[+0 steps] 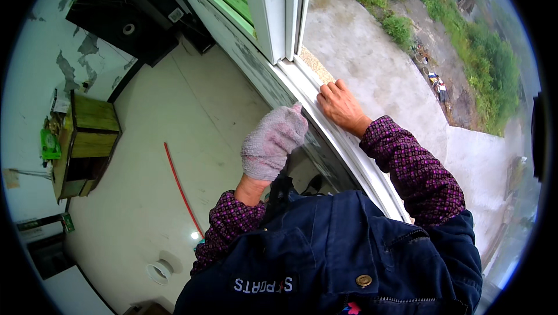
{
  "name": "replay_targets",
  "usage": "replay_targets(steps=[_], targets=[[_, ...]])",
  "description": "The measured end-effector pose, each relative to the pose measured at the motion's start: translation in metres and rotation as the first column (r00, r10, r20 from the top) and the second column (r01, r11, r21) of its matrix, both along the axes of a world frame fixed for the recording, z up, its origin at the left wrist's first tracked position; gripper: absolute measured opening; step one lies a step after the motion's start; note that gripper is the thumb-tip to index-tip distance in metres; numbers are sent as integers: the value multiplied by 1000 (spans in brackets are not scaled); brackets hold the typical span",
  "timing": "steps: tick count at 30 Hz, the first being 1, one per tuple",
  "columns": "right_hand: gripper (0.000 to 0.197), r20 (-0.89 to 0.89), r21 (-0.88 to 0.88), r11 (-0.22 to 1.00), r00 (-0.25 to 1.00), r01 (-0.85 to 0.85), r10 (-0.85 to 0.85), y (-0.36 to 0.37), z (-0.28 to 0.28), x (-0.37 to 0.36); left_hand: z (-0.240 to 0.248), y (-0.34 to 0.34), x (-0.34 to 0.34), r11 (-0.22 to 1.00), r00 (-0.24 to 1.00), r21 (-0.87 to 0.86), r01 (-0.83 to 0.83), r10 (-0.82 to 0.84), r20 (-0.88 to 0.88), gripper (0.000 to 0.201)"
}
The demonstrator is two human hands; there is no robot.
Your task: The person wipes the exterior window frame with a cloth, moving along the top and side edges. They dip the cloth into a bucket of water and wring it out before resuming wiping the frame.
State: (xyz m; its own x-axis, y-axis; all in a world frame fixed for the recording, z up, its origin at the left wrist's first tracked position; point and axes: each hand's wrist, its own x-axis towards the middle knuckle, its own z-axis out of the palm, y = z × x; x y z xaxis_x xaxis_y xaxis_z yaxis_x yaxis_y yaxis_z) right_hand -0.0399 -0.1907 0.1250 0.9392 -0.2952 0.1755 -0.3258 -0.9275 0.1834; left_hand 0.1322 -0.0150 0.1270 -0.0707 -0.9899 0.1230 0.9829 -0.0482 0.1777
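A fuzzy pinkish-grey cloth [268, 145] is wrapped around my left hand [276, 137], covering its fingers. The covered hand is closed into a rounded shape on the cloth and sits at the indoor side of the white window frame [349, 152]. My right hand [343, 107] is bare, with its fingers curled over the outer side of the bottom rail and gripping it. A sliding window sash [273, 12] stands at the far end of this rail. The opening beside my right arm has no pane across it.
Indoors, a red hose or rod [181, 187] and a white ring-shaped roll [159, 271] lie on the pale floor. A wooden cabinet [93, 134] and a black speaker-like box [125, 24] stand by the peeling left wall. Outside are concrete ground [360, 41] and green bushes [494, 65].
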Motion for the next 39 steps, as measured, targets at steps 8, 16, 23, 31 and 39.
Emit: replay_targets(steps=[8, 16, 23, 31, 39], targets=[[20, 334, 940, 156, 726, -303, -601, -35, 25, -58, 20, 12, 26, 923, 750, 167, -346, 165, 640, 43], [13, 570, 405, 894, 712, 191, -410, -16, 0, -87, 11, -6, 28, 914, 839, 252, -319, 148, 523, 41], [11, 249, -7, 996, 965, 90, -86, 11, 12, -9, -43, 2, 8, 944, -108, -91, -316, 60, 992, 43], [14, -32, -190, 981, 999, -47, 41, -5, -3, 13, -30, 10, 10, 946, -383, -232, -227, 132, 914, 44], [7, 611, 580, 811, 700, -77, -370, -43, 10, -26, 14, -5, 2, 948, 554, 59, -312, 132, 822, 36]])
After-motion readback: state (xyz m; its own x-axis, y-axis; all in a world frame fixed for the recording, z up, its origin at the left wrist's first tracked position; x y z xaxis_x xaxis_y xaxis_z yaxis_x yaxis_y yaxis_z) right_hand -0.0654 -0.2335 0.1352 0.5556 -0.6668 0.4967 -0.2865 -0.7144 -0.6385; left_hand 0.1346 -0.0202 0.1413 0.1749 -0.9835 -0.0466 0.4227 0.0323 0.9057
